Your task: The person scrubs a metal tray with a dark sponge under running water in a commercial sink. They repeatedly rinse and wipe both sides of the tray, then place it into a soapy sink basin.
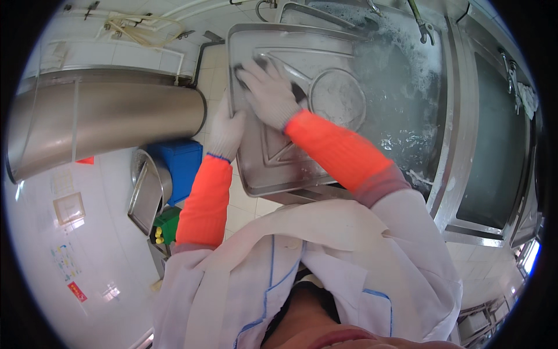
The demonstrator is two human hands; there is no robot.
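A large metal tray with raised ridges and a round raised ring is held at the sink. Its far right part dips into cloudy, foamy water. My left hand, in a white knit glove, grips the tray's left rim, with the thumb on the inner side and the fingers mostly hidden behind. On the tray's inner face, my gloved right hand presses a dark pad or cloth. Most of that pad is covered by the palm and fingers, so its exact kind cannot be told.
A second water-filled basin lies at the right, under a tap. Another tap reaches over the foamy sink. At the left are a big metal cylinder, a blue bin, a leaning metal tray and a green container.
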